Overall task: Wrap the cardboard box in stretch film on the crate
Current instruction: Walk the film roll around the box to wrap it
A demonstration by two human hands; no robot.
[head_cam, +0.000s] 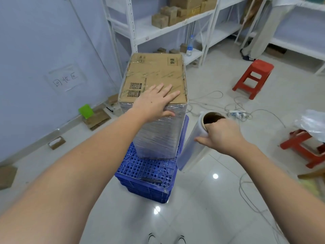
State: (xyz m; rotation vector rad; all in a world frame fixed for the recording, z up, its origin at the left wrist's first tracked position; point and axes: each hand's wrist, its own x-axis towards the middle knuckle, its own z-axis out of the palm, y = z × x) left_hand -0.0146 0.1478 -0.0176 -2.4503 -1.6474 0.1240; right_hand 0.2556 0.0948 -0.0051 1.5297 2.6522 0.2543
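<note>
A tall cardboard box (pixel 154 74) stands upright on a blue perforated crate (pixel 147 173). Its sides are covered in layers of clear stretch film (pixel 158 136); its brown top is bare. My left hand (pixel 156 101) lies flat on the near top edge of the box, fingers straight and the thumb down on the filmed side. To the right of the box, my right hand (pixel 221 132) grips the top end of the stretch film roll (pixel 193 141), fingers hooked into its brown cardboard core. The roll hangs tilted beside the crate.
White metal shelves (pixel 158 30) with small cartons stand behind the box. Two red plastic stools (pixel 253 78) sit to the right. A power strip and loose cables (pixel 237 113) lie on the tiled floor. Cardboard scraps and a green item (pixel 86 110) line the left wall.
</note>
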